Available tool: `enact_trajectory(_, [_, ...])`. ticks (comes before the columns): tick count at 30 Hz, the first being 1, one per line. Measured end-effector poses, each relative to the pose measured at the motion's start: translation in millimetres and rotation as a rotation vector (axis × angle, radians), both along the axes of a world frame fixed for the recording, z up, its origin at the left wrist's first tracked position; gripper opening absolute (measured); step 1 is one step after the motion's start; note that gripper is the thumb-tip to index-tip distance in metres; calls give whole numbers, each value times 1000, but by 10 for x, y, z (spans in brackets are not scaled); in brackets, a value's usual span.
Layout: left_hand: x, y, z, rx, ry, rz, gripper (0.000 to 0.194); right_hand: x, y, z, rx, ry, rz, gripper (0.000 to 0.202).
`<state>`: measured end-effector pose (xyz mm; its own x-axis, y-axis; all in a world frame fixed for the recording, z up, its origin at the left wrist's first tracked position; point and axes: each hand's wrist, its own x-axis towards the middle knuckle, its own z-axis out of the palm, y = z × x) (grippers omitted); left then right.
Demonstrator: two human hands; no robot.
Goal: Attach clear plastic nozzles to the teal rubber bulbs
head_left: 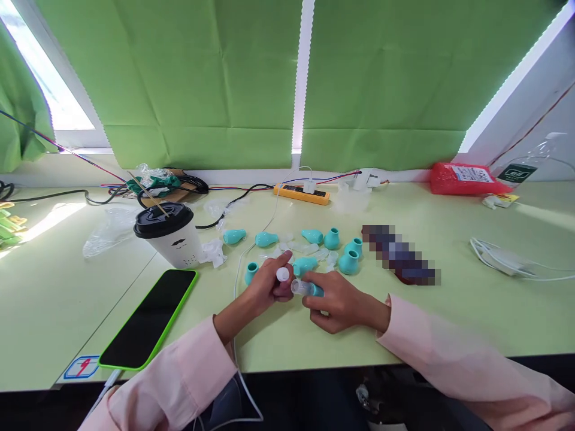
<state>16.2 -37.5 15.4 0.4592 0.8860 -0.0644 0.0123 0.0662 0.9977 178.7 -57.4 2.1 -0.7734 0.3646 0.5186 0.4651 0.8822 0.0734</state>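
Note:
My left hand (264, 286) is closed around a small item with a round white end (283, 275); the rest of it is hidden in the fingers. Just to its right, my right hand (338, 303) grips a small tube with a clear front (298, 287) and a teal rear part, its clear end facing the left hand. A narrow gap separates the two pieces. Several glossy teal vase-shaped pieces lie or stand beyond the hands, among them an upright one (349, 262) and a lying one (305, 266). Small clear plastic pieces (309, 248) are scattered among them.
A lidded paper cup (175, 242) and a black-screened phone (150, 317) are at left. An orange power strip (296, 194) lies behind. A pixelated object (402, 257), a white cable (503, 260) and a red package (465, 179) are at right. A white cord crosses the table.

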Motion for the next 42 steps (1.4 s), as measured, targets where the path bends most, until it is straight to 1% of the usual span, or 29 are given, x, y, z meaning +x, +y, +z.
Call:
enact_trajectory(1, [-5,12,0,-5,-22,16,45,11,18,-6,2,22,-1,10])
enact_trajectory(2, [-10,22,-1,47,-18,68,44,24,39,-11,-10,48,-8,11])
enact_trajectory(3, [-16,31,-4,150,23,143,41,38,61,-13,-37,79,-21,13])
enact_trajectory(4, [-22,40,-10,282,105,222,36,50,81,-13,-75,110,-37,15])
enact_trajectory(5, [-28,48,-19,418,220,280,30,59,97,-9,-116,137,-51,17])
enact_trajectory(6, [-32,57,-34,544,353,307,24,65,107,0,-159,151,-64,18])
enact_trajectory(8, [-36,78,-80,750,601,296,15,67,108,28,-230,145,-88,20])
enact_trajectory(9, [-37,90,-112,826,701,279,15,65,100,47,-256,127,-98,20])
enact_trajectory(11, [-38,116,-183,948,842,246,21,60,71,88,-293,84,-112,21])
enact_trajectory(13, [-43,140,-248,1022,918,211,32,57,42,118,-322,57,-126,23])
enact_trajectory(16, [-52,154,-282,1061,925,174,46,48,26,106,-383,95,-168,30])
enact_trajectory(18, [-59,136,-247,1067,888,179,50,29,39,60,-431,209,-216,37])
enact_trajectory(21, [-69,56,-133,1081,753,212,41,-20,61,-12,-487,409,-247,48])
enact_trajectory(24, [-67,-47,-22,1070,576,231,23,-77,42,-31,-511,496,-200,44])
enact_trajectory(26, [-52,-90,9,1019,556,227,16,-109,9,-26,-520,509,-159,38])
enact_trajectory(28, [-29,-100,-1,951,628,215,20,-134,-21,-30,-492,525,-149,35])
enact_trajectory(30, [-7,-88,-36,916,688,159,29,-149,-35,-48,-423,542,-168,32])
enact_trajectory(32, [8,-78,-72,919,660,68,34,-153,-30,-69,-342,539,-179,23])
enact_trajectory(34, [19,-83,-94,879,549,-14,35,-150,-15,-75,-310,510,-154,12])
enact_trajectory(35, [24,-90,-100,825,483,-38,37,-148,-7,-72,-314,494,-134,8])
enact_trajectory(37, [32,-100,-104,655,350,-67,40,-144,5,-56,-355,468,-93,4])
enact_trajectory(40, [25,-67,-91,340,145,-121,43,-135,14,-33,-411,460,-47,6])
enact_trajectory(42, [-3,-9,-59,94,-22,-164,44,-116,18,-17,-400,472,0,6])
